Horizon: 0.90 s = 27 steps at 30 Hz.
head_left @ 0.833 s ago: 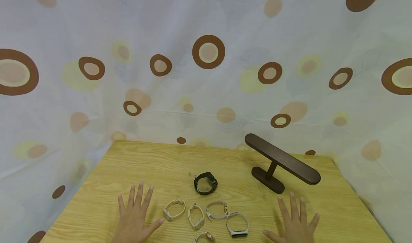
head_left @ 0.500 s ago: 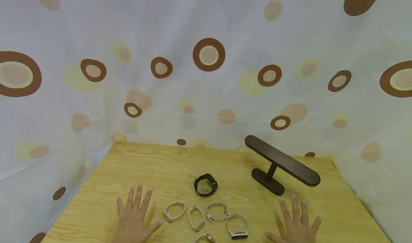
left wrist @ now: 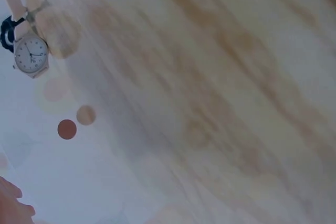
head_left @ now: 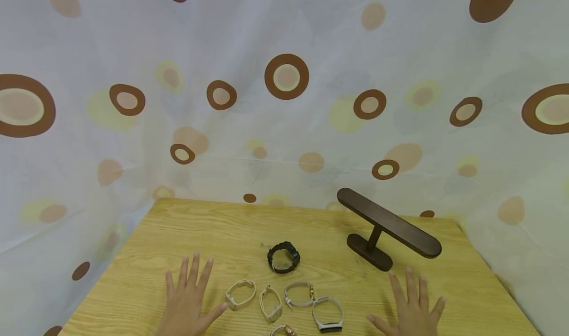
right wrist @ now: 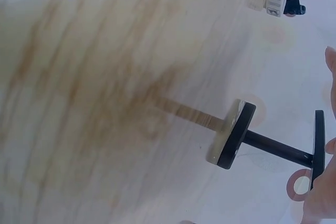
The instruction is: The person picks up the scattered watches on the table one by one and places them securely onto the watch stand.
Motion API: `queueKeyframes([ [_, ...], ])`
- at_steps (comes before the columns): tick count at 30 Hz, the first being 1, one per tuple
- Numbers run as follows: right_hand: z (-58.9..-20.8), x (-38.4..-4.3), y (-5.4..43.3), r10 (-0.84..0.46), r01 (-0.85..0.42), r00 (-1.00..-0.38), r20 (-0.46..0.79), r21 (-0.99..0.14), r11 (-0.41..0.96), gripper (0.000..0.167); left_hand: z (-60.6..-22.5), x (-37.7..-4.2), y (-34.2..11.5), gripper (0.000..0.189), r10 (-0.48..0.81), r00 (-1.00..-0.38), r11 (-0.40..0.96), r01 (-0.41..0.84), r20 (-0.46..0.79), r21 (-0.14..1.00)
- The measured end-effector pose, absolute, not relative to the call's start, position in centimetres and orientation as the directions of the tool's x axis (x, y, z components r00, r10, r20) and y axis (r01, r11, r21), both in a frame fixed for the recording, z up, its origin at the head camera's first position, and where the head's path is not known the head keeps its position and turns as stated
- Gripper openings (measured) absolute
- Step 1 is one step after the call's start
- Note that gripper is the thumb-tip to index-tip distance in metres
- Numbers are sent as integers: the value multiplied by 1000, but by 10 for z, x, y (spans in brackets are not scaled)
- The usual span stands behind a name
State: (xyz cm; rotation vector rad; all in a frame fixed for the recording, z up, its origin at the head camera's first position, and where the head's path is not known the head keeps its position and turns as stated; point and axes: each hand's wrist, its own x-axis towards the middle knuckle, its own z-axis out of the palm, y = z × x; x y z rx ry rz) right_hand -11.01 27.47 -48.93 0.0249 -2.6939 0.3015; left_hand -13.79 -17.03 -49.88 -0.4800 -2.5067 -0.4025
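Note:
My left hand lies at the front left of the wooden table with its fingers straight and spread. Just right of its thumb stands a cream watch, its round white dial plain in the left wrist view. Beside that are a second cream watch and a pale-strapped watch. My right hand is also spread flat at the front right, holding nothing. Nearest its thumb is a white fitness band with a dark display. A black watch stands behind the group.
A dark brown T-shaped stand rises at the table's back right, beyond my right hand. At the bottom edge another watch is partly cut off. A curtain with brown circles surrounds the wooden table at the back and sides.
The head view has tilted slightly, so the scene sits a little lower. Both hands stay spread in nearly the same places; the watches and stand have not moved.

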Motion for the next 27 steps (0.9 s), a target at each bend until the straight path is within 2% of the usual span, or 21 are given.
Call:
queueKeyframes([
  [5, -486, -112, 275, 36, -67, -897, 441, -216, 974, 105, -496, -141, -165, 89, 265, -776, 886, 430, 572, 173],
  [8, -484, -115, 276, 35, -80, -879, 476, -219, 973, 100, -492, -142, -161, 90, 256, -797, 882, 424, 547, 204],
  [13, -480, -119, 281, 53, -89, -838, 543, -231, 969, 96, -480, -145, -152, 95, 228, -854, 853, 407, 467, 326],
  [17, -475, -118, 282, 108, -65, -836, 538, -294, 954, 95, -471, -152, -142, 92, 210, -882, 834, 387, 422, 393],
  [21, -469, -120, 284, 222, 31, -852, 474, -378, 925, 94, -463, -162, -133, 88, 207, -896, 783, 392, 392, 483],
  [25, -465, -125, 292, 372, 174, -859, 352, -482, 859, 93, -454, -173, -124, 83, 233, -915, 707, 393, 330, 588],
  [27, -464, -127, 296, 409, 198, -857, 313, -533, 823, 93, -450, -179, -120, 80, 251, -924, 664, 380, 287, 644],
])
